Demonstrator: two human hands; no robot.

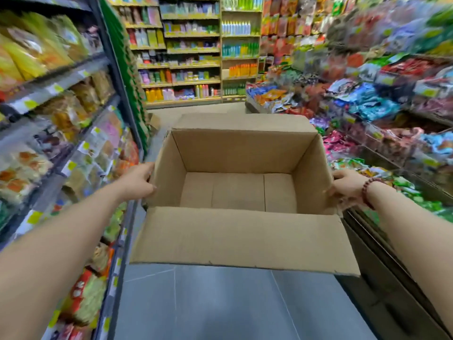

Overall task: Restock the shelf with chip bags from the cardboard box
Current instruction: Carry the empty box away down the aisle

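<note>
Grey tiled floor (220, 303) near, running down the aisle. Far wall: wooden shelving (191, 49) stocked with bottles (235, 28) in white, green and orange rows. Green slatted end panel (127, 69) far left. Low bin of mixed packets (269, 99) far, right of centre. Yellow price tags (57, 88) along left side, blurred. Cardboard scrap (153, 120) on floor, far left.

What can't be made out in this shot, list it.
Head view:
- Full grip of the left hand and right hand: fingers partly hidden by the box walls.
- Packets on the side shelves: motion blur, labels unreadable.
- Bottles on the far shelves: too small to read.
- Floor under the box: covered by it.
</note>
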